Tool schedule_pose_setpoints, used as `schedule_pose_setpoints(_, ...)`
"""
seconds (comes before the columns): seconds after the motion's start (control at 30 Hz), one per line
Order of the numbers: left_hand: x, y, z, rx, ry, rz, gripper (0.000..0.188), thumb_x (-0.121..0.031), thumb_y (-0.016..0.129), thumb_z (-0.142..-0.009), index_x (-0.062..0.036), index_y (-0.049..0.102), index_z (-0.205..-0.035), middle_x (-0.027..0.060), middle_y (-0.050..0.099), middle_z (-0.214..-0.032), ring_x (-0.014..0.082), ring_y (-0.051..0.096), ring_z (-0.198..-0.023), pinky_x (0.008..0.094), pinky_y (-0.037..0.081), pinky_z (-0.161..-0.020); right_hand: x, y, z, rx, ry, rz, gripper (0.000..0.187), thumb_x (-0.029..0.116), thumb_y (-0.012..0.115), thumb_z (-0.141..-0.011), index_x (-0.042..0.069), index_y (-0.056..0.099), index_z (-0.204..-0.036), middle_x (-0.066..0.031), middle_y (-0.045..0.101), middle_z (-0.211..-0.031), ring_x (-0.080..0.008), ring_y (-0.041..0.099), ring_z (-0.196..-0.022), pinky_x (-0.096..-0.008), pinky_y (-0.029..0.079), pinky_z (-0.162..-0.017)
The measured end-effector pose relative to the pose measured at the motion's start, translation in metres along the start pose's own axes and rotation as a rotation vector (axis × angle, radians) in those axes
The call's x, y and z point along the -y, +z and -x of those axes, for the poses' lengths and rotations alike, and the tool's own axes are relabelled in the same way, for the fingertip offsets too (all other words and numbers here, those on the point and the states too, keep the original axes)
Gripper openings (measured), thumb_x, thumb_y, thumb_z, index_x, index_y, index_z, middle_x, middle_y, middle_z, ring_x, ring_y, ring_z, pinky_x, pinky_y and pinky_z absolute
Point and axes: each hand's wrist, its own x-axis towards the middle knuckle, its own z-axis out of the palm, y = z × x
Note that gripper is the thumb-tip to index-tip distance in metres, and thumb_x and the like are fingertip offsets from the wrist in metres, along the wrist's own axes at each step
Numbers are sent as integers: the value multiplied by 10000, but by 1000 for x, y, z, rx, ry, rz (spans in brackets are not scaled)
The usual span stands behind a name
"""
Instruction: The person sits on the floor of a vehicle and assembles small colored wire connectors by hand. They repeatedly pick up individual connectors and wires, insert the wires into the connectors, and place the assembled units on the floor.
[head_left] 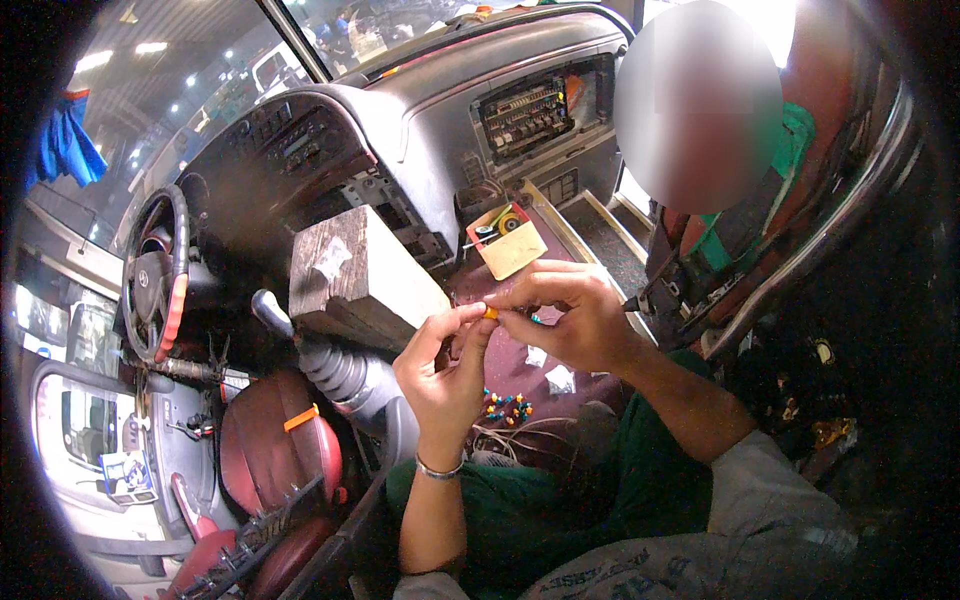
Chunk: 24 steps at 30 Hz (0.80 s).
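Note:
Out in front of my lap, both hands meet at a small orange piece (490,313); its exact kind is too small to tell. The fingertips of my left hand (447,368) pinch it from one side. From the other side, the thumb and fingers of my right hand (580,318) close on it, hiding most of it. Below the hands lies a loose pile of small blue and orange pieces (508,406), next to some pale wires (510,440). Beyond them stands an open cardboard box (515,252) holding a yellow-and-black roll and other small items.
A big wooden block (345,265) stands left of my hands, by the gear lever (270,312). Further left are a steering wheel (155,275) and a red seat (275,430) with an orange strip on it. An open fuse panel (525,118) is ahead; a person sits at the right.

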Motion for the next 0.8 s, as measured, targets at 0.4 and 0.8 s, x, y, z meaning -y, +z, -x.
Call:
schedule_pose_setpoints(0.4,-13,-2,-2,1,307,-175,87,32,748,-891,-7,695,-949,113,727,-906,249,663,-774,342,527,-698,17,21,13,-125,386,-450,80,-33,737,-905,-16,659,-898,-35,688,-881,-40,617,-782,-225,504,-660)
schedule_pose_setpoints(0.8,-18,-6,-5,65,349,-273,98,32,704,-918,-3,644,-987,120,674,-931,279,639,-823,357,534,-752,10,42,19,-251,437,-673,29,-45,667,-967,-52,659,-994,-70,662,-903,-93,639,-735,-251,518,-634)
